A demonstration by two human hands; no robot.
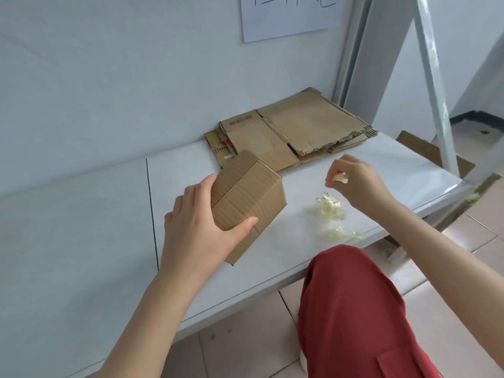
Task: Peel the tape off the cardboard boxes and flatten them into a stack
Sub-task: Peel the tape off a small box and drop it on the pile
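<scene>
On our white shelf [272,257], our left hand [199,227] grips the box [245,197] while our right hand [357,178] pinches peeled tape [341,178]; dropping it, then flattening, seems next.

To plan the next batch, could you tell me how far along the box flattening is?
Done: flattened boxes stacked by the wall, tape wads on the table. In hand: left hand grips one unflattened box; right hand pinches a tape scrap. Left: flatten and stack that box.
</scene>
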